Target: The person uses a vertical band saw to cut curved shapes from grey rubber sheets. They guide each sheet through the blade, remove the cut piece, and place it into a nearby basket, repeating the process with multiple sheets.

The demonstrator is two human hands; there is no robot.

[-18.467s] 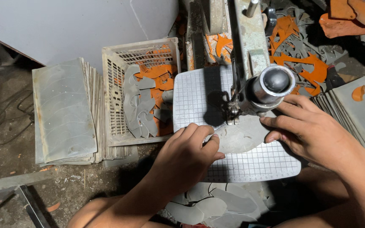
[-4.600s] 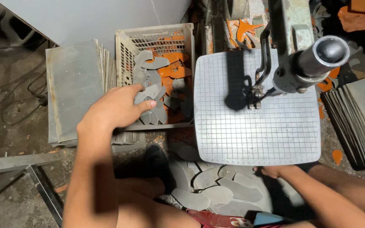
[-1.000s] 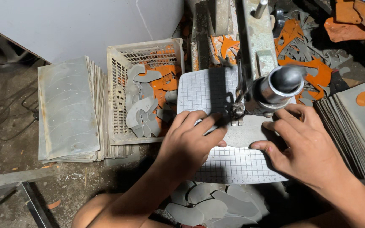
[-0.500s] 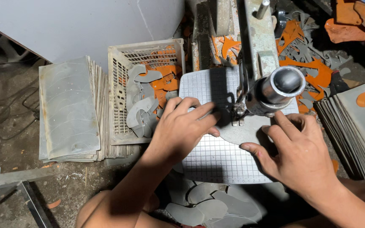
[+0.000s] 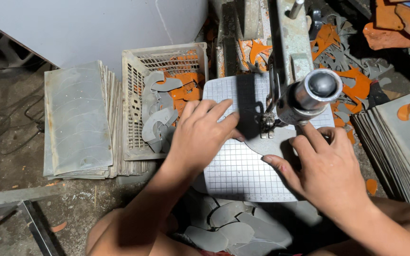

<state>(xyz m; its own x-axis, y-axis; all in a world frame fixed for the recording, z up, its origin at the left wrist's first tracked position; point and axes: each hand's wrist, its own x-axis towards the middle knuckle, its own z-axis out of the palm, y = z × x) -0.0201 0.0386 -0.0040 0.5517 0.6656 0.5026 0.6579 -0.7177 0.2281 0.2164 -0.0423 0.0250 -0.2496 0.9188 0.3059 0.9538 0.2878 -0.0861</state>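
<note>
Both hands lay flat with fingers spread on the grey sheet (image 5: 274, 144) at the saw's blade. Left hand (image 5: 200, 135) had slid left since a moment before; right hand (image 5: 330, 173) had drawn nearer, so the sheet turned.

Work plate (image 5: 243, 175): pale grey, fine square grid. Cut sheet piece (image 5: 274, 144) on it: plain grey. Crate (image 5: 134, 118): cream lattice, holding grey and orange cut-outs (image 5: 160, 102). Sheet stack (image 5: 74, 118): dull grey, faint curved scribe lines. Scrap (image 5: 352, 83) behind machine: orange and grey. Machine knob (image 5: 321, 87): shiny silver-grey.
</note>
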